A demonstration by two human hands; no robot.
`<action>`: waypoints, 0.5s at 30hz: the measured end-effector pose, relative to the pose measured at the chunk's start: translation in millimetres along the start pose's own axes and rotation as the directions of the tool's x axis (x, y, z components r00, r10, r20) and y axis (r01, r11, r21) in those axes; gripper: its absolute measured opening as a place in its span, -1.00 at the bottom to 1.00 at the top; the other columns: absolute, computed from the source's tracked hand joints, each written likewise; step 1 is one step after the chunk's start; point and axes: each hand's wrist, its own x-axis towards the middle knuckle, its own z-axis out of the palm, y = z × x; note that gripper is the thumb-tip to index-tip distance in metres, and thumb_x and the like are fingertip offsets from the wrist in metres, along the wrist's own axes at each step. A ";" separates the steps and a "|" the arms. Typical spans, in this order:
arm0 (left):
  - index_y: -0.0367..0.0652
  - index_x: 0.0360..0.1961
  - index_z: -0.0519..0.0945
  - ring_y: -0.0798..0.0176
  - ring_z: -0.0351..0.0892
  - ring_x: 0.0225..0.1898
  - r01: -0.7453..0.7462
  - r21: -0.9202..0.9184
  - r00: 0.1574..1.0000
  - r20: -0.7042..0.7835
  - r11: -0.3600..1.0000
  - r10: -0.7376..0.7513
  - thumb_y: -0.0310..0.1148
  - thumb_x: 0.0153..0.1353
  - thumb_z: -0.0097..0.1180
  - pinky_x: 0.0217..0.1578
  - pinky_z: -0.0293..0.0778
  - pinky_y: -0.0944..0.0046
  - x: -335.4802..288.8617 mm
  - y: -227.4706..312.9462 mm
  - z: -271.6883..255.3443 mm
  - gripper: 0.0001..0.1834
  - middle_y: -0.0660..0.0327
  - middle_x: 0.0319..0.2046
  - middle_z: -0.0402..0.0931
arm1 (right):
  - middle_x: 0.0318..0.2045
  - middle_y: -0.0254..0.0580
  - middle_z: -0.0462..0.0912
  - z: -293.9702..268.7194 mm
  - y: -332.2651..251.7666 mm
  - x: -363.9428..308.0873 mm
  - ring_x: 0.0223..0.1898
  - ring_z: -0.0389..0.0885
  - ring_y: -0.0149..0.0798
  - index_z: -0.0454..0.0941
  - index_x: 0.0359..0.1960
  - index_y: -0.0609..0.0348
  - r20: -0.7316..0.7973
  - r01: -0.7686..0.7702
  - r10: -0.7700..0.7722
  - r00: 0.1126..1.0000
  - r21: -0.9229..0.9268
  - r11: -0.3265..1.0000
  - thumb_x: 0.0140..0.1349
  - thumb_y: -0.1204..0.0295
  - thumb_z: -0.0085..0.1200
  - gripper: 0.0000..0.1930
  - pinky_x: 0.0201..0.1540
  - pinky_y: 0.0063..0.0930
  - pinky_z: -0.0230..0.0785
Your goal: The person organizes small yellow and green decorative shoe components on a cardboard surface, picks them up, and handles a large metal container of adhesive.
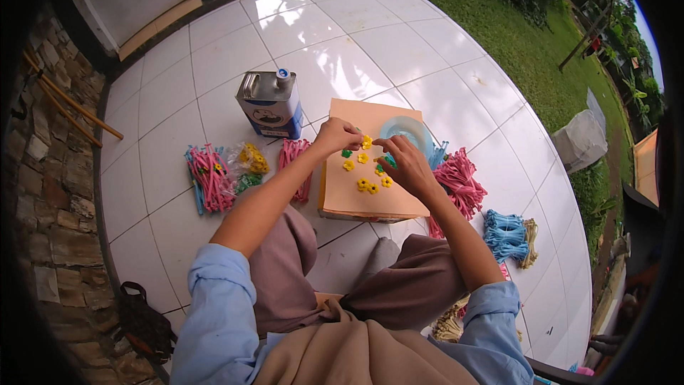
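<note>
Both my hands work over a peach-coloured board [342, 196] lying on a low box in front of me. A small yellow plastic flower [367, 142] is between my hands, at the pinched fingertips of my right hand [404, 162]. My left hand [337, 135] is closed in a pinch just left of it; a speck of green shows at its fingertips, too small to name. Several more yellow flowers [363, 158] and small green pieces [347, 152] lie loose below on the board. Beyond my right hand sits a pale blue round dish [399, 125] at the board's far right corner.
A blue and white metal can [274, 110] stands left of the board. Bundles of pink stems [212, 184] lie beside a clear bag of yellow pieces [253, 159]. More pink bundles [459, 182] and a blue bundle [504, 235] are on the white tiles at right.
</note>
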 end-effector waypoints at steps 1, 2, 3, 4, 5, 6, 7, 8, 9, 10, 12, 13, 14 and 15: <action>-0.43 -0.39 0.61 0.37 0.62 -0.54 -0.007 0.055 1.000 -0.029 0.998 0.008 -0.54 -0.06 0.18 -0.48 0.56 0.48 0.7 0.6 0.5 -0.82 0.11 -0.53 0.60 | -0.40 -0.20 0.45 0.5 1.9 -2.0 -0.27 0.43 -0.15 0.38 -0.10 0.08 0.047 -0.054 0.051 0.998 0.059 0.997 -0.02 0.48 0.13 -0.61 -0.22 -0.31 0.30; -0.42 -0.39 0.61 0.38 0.62 -0.54 -0.011 0.110 0.998 -0.057 0.994 0.018 -0.54 -0.07 0.18 -0.49 0.56 0.48 1.2 1.1 0.6 -0.82 0.11 -0.53 0.60 | -0.41 -0.20 0.45 1.4 3.5 -3.8 -0.28 0.44 -0.16 0.37 -0.08 0.08 0.097 -0.109 0.098 0.990 0.115 0.987 -0.02 0.48 0.12 -0.60 -0.22 -0.30 0.30; -0.42 -0.39 0.61 0.38 0.62 -0.54 -0.011 0.110 0.998 -0.059 0.994 0.018 -0.54 -0.07 0.18 -0.49 0.56 0.48 1.7 0.1 -0.2 -0.82 0.11 -0.53 0.60 | -0.41 -0.20 0.45 3.1 4.4 -5.2 -0.28 0.44 -0.16 0.37 -0.08 0.08 0.098 -0.108 0.097 0.990 0.116 0.987 -0.02 0.48 0.12 -0.60 -0.22 -0.30 0.30; -0.42 -0.40 0.61 0.38 0.62 -0.55 -0.012 0.127 0.998 -0.067 0.992 0.021 -0.54 -0.07 0.18 -0.49 0.56 0.48 2.1 -0.8 -1.1 -0.82 0.11 -0.53 0.60 | -0.41 -0.20 0.46 4.9 5.2 -6.7 -0.29 0.44 -0.16 0.37 -0.07 0.09 0.149 -0.177 0.153 0.977 0.164 0.970 -0.01 0.49 0.11 -0.60 -0.22 -0.31 0.31; -0.42 -0.41 0.61 0.38 0.62 -0.55 -0.014 0.145 0.997 -0.075 0.989 0.025 -0.54 -0.08 0.18 -0.50 0.56 0.48 2.6 -1.8 -1.5 -0.83 0.10 -0.53 0.60 | -0.42 -0.20 0.46 5.7 5.6 -7.5 -0.30 0.45 -0.17 0.36 -0.06 0.09 0.202 -0.248 0.207 0.957 0.207 0.946 0.00 0.49 0.10 -0.60 -0.23 -0.31 0.31; -0.42 -0.41 0.61 0.38 0.62 -0.55 -0.013 0.146 0.997 -0.076 0.989 0.024 -0.54 -0.08 0.18 -0.50 0.56 0.48 2.6 -2.5 -1.6 -0.83 0.10 -0.53 0.60 | -0.42 -0.20 0.46 6.7 5.5 -7.7 -0.30 0.45 -0.17 0.36 -0.06 0.09 0.202 -0.248 0.206 0.957 0.208 0.946 0.00 0.49 0.10 -0.60 -0.23 -0.31 0.31; -0.42 -0.41 0.61 0.37 0.62 -0.55 -0.002 0.137 0.998 -0.063 0.991 0.011 -0.54 -0.08 0.18 -0.50 0.56 0.48 2.6 -3.2 -1.3 -0.83 0.10 -0.52 0.61 | -0.42 -0.20 0.46 7.6 5.3 -7.8 -0.30 0.45 -0.17 0.36 -0.06 0.09 0.161 -0.253 0.220 0.962 0.227 0.940 0.01 0.50 0.08 -0.61 -0.23 -0.31 0.31; -0.42 -0.41 0.61 0.36 0.62 -0.54 0.009 0.129 0.999 -0.050 0.992 -0.002 -0.54 -0.07 0.18 -0.49 0.57 0.48 2.6 -3.8 -0.9 -0.83 0.09 -0.52 0.61 | -0.42 -0.20 0.46 8.2 5.1 -7.8 -0.30 0.45 -0.16 0.37 -0.06 0.08 0.120 -0.257 0.234 0.965 0.247 0.934 0.03 0.51 0.06 -0.63 -0.24 -0.32 0.32; -0.42 -0.41 0.61 0.36 0.62 -0.54 0.009 0.130 0.999 -0.050 0.992 -0.002 -0.54 -0.07 0.18 -0.49 0.57 0.48 2.6 -3.7 -0.5 -0.83 0.09 -0.52 0.61 | -0.42 -0.20 0.46 8.1 5.0 -6.6 -0.30 0.45 -0.16 0.37 -0.06 0.08 0.119 -0.257 0.234 0.965 0.247 0.934 0.03 0.51 0.06 -0.63 -0.24 -0.32 0.32; -0.42 -0.40 0.61 0.35 0.62 -0.54 0.006 0.112 0.999 -0.036 0.994 -0.002 -0.54 -0.07 0.18 -0.49 0.57 0.48 2.6 -3.4 0.0 -0.83 0.09 -0.51 0.61 | -0.42 -0.20 0.45 7.4 5.0 -4.3 -0.31 0.46 -0.17 0.38 -0.06 0.07 0.054 -0.190 0.183 0.982 0.163 0.968 0.04 0.51 0.04 -0.64 -0.24 -0.32 0.32; -0.42 -0.40 0.61 0.34 0.62 -0.53 0.003 0.094 1.000 -0.020 0.996 -0.001 -0.55 -0.07 0.18 -0.48 0.57 0.48 2.3 -2.6 1.3 -0.82 0.08 -0.50 0.61 | -0.42 -0.19 0.45 5.8 3.1 -1.7 -0.31 0.46 -0.17 0.40 -0.06 0.05 -0.007 -0.126 0.127 0.992 0.073 0.989 0.04 0.51 0.02 -0.64 -0.24 -0.33 0.33; -0.43 -0.39 0.61 0.34 0.62 -0.53 0.007 0.095 1.000 -0.020 0.995 -0.005 -0.55 -0.07 0.17 -0.47 0.58 0.47 2.0 -2.0 1.9 -0.82 0.07 -0.50 0.61 | -0.41 -0.20 0.45 4.6 1.3 -0.8 -0.31 0.46 -0.18 0.42 -0.06 0.03 -0.011 -0.105 0.105 0.994 0.013 0.994 0.04 0.50 0.02 -0.64 -0.25 -0.33 0.33; -0.43 -0.39 0.61 0.33 0.63 -0.52 0.011 0.096 1.000 -0.021 0.995 -0.009 -0.55 -0.06 0.17 -0.46 0.58 0.47 1.5 -1.4 2.4 -0.82 0.06 -0.50 0.60 | -0.41 -0.20 0.45 4.2 0.5 -0.5 -0.31 0.46 -0.18 0.44 -0.06 0.01 -0.013 -0.083 0.082 0.997 -0.047 0.995 0.04 0.50 0.03 -0.63 -0.25 -0.34 0.34; -0.43 -0.39 0.61 0.33 0.63 -0.52 0.011 0.097 1.000 -0.021 0.995 -0.009 -0.55 -0.06 0.17 -0.46 0.58 0.47 1.7 -1.7 2.0 -0.82 0.06 -0.50 0.60 | -0.41 -0.20 0.45 4.5 0.9 -0.5 -0.31 0.46 -0.18 0.44 -0.06 0.01 -0.013 -0.082 0.082 0.997 -0.047 0.996 0.04 0.50 0.03 -0.63 -0.25 -0.34 0.34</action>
